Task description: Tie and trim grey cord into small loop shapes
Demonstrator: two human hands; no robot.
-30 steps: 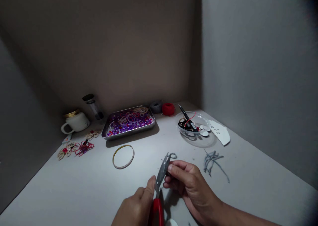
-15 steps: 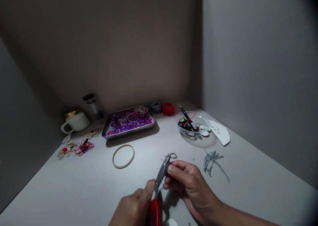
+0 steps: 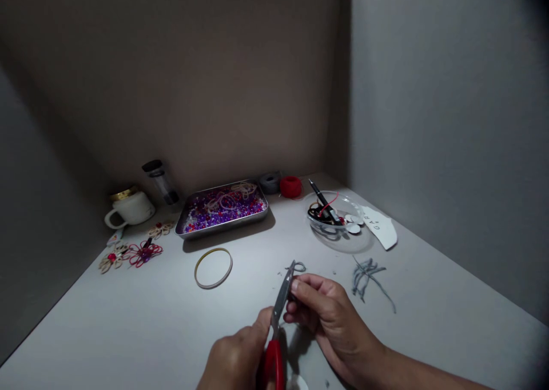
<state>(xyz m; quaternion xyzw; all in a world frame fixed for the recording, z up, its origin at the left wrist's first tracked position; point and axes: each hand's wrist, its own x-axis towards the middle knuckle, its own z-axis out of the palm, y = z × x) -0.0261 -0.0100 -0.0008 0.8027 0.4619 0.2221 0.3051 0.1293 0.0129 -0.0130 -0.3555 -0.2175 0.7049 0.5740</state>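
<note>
My left hand is wrapped round the red handles of a pair of scissors. The blades point up and away, pressed together, with their tips beside my right fingertips. My right hand pinches a grey cord; a small loop of it sticks out above the fingers, next to the blade tips. What else lies inside the right fingers is hidden. Right of that hand is a small heap of cut grey cord pieces. Part of a white disc shows at the bottom edge.
A bangle lies to the left. Behind are a metal tray of beads, grey cord and red cord rolls. A clear dish holds a pen and discs. Cord flowers and a mug stand left.
The scissor blades, slightly apart before, have come together. My left hand and the scissors have shifted a little to the right; my right hand has barely moved.
</note>
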